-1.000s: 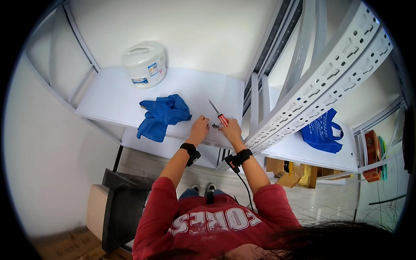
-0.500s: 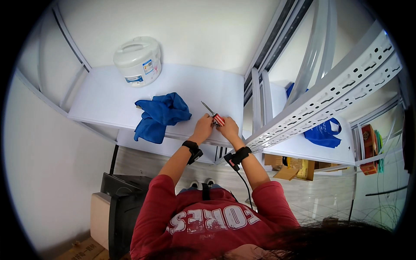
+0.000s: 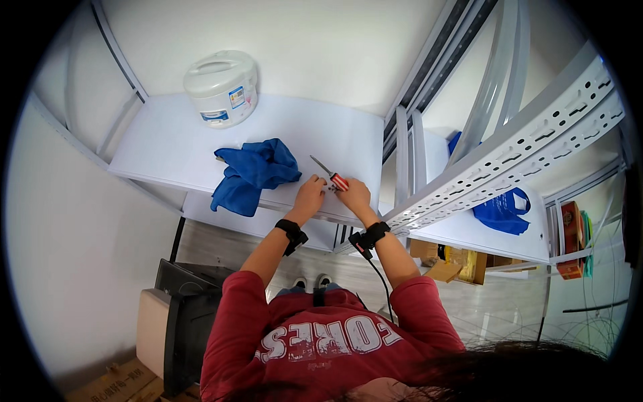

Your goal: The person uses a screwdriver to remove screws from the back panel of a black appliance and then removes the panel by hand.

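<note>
In my right hand is a screwdriver with a red and white handle; the fingers are closed round the handle, and its metal shaft points away to the upper left. My left hand rests at the front of the white shelf, just left of the screwdriver and apart from it, with loosely bent, parted fingers. Small dark bits lie between the hands, too small to name. A crumpled blue cloth lies left of my left hand, partly over the shelf's front edge.
A round whitish lidded appliance stands at the back left of the shelf. Perforated metal uprights rise close on my right. Beyond them are a blue bag and cardboard boxes. A black and beige object stands at lower left.
My left hand has drawn slightly left, off the screwdriver, while my right hand keeps hold of it. The whole view has shifted a little.
</note>
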